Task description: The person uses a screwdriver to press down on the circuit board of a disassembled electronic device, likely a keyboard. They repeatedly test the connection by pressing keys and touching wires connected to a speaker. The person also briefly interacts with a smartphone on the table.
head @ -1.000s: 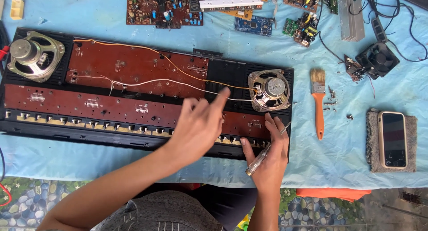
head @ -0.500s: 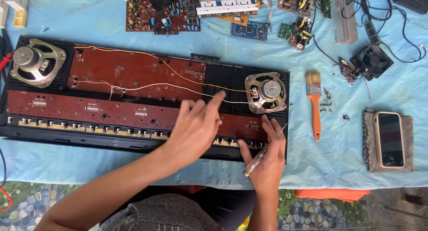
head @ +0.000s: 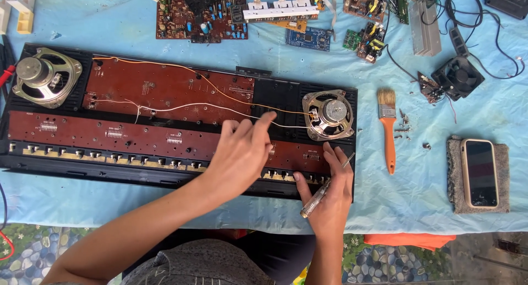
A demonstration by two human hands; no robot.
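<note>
Lay opened across the middle of the frame on the blue-covered table [head: 165, 208]: a keyboard chassis [head: 176, 125], its red-brown circuit boards [head: 165, 89] facing up. Left hand [head: 239, 153] spread loosely over the lower board, released, index finger stretched toward the white wire [head: 181, 107] and the right speaker [head: 328, 115]. Right hand [head: 329, 194] rested at the chassis's lower right edge, grasping a clear-handled screwdriver [head: 324, 189]. Farther right, well apart: an orange paintbrush [head: 388, 128] and a phone [head: 480, 173].
</note>
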